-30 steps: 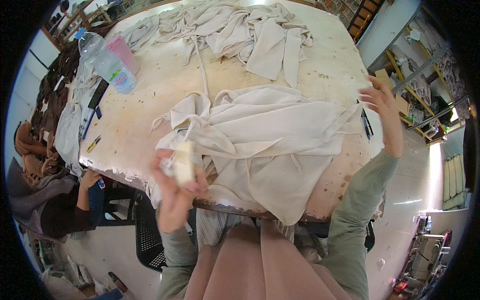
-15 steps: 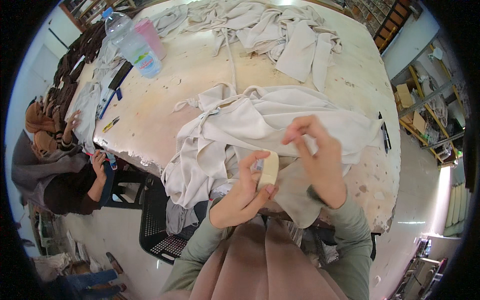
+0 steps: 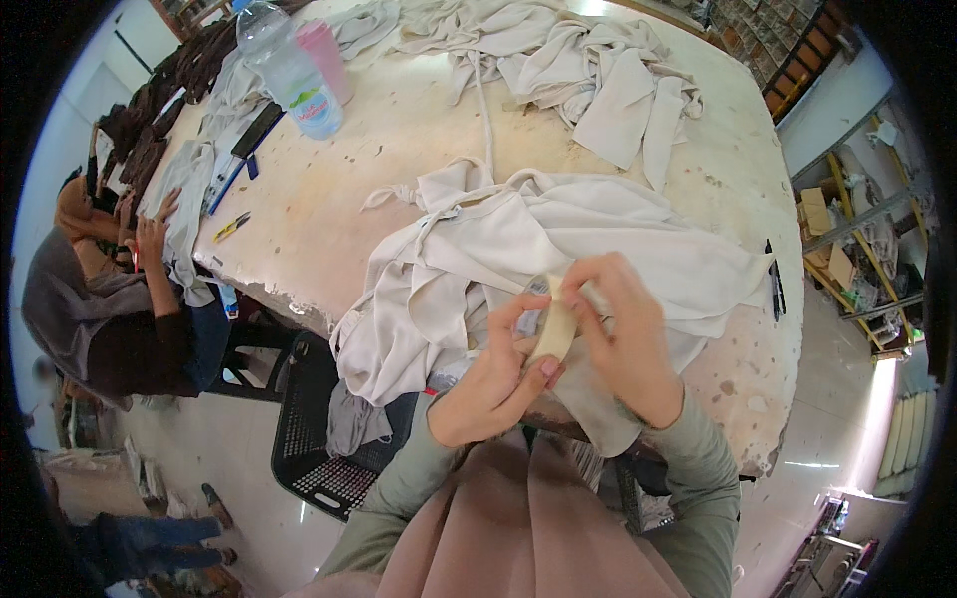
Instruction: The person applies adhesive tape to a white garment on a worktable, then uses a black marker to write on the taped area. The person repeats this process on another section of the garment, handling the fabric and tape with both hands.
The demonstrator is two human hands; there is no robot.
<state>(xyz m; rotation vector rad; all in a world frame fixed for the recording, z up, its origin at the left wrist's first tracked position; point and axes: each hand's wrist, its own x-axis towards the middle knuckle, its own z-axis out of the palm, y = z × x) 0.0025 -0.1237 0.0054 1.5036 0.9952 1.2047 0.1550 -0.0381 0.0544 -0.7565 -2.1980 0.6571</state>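
A roll of cream masking tape (image 3: pixel 554 334) sits in my left hand (image 3: pixel 481 396), the thumb and fingers closed around its edges. My right hand (image 3: pixel 626 339) is at the roll's upper side, thumb and forefinger pinched together at the tape's surface. Whether a loose tape end is between those fingertips I cannot make out. Under and beyond both hands lies a crumpled off-white garment (image 3: pixel 588 219), with a long strap running from it toward the far side of the table. One flap of the cloth hangs over the table's near edge.
The worn table (image 3: pixel 349 179) carries a water bottle (image 3: pixel 299 90), a pink cup (image 3: pixel 324 60), a yellow cutter (image 3: pixel 231 227), black pens (image 3: pixel 775 279) and more pale garments (image 3: pixel 568 60). A black basket (image 3: pixel 299 448) with grey cloth stands below left. Two people sit at the left.
My right hand has moved left and come against the tape roll, which it was apart from before. The roll has tilted a little. At the left, a person's hands have shifted.
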